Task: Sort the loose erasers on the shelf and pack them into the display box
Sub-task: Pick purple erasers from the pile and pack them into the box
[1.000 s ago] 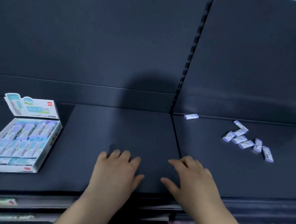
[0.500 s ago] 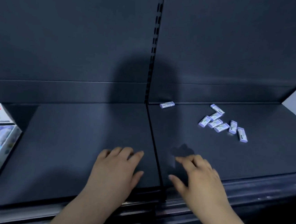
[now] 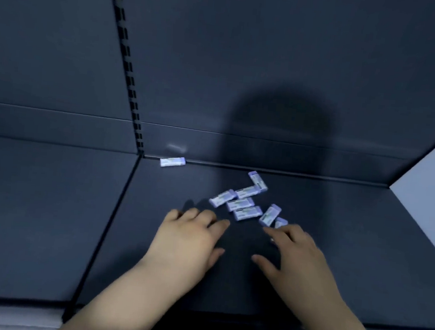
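Since earlier, left hand (image 3: 190, 242) and right hand (image 3: 299, 255) shifted right: flat, fingers relaxed, empty, at near edge of loose erasers (image 3: 240, 204). Display box left frame.

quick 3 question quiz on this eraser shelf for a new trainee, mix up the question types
1. True or false: the left hand grips an eraser.
2. Fill in: the fingers of the ___ hand partly cover one eraser of the cluster.
3. Where does the lone eraser lie? A) at the back wall, near the slotted upright; B) under the left hand; C) within the cluster.
Key: 1 false, it holds nothing; 2 right hand; 3 A.
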Available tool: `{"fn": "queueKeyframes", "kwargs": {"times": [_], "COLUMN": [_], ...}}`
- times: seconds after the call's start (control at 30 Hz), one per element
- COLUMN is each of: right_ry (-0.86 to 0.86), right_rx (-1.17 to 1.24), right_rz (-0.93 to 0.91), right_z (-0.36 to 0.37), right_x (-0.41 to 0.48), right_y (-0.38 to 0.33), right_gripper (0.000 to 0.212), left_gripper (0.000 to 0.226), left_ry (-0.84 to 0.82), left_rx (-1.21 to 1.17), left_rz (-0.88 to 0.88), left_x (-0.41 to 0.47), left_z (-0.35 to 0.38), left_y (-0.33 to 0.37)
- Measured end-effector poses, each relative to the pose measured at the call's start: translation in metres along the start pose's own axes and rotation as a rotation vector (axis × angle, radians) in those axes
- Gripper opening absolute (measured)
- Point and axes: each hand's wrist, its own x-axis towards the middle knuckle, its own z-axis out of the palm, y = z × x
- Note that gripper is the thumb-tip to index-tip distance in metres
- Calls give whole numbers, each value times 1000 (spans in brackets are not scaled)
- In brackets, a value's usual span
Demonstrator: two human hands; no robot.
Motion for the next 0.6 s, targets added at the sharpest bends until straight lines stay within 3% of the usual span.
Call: {"fn": "queueKeyframes", "kwargs": {"times": [0.1, 0.27, 0.33, 0.5, 0.6], "right_ry": [-42, -173, -212, -254, -270], "right_rx": [33, 132, 157, 200, 178], "right_rz": [-5, 18, 42, 83, 89], "right_z": [-6, -4, -2, 0, -2], "right_x": [10, 36, 45, 57, 60], "right_y": [37, 61, 62, 66, 67], "right_gripper": [64, 80, 85, 72, 75], "left_gripper": [55, 66, 75, 92, 92], "left_ry": [45, -39, -116, -342, -458], "left_rx": [56, 197, 243, 248, 267], "left_rz": [3, 25, 37, 92, 86], "left_x": [27, 73, 95, 142, 157], "left_z": [7, 11, 11, 4, 2], "left_y": [27, 49, 53, 60, 63]}}
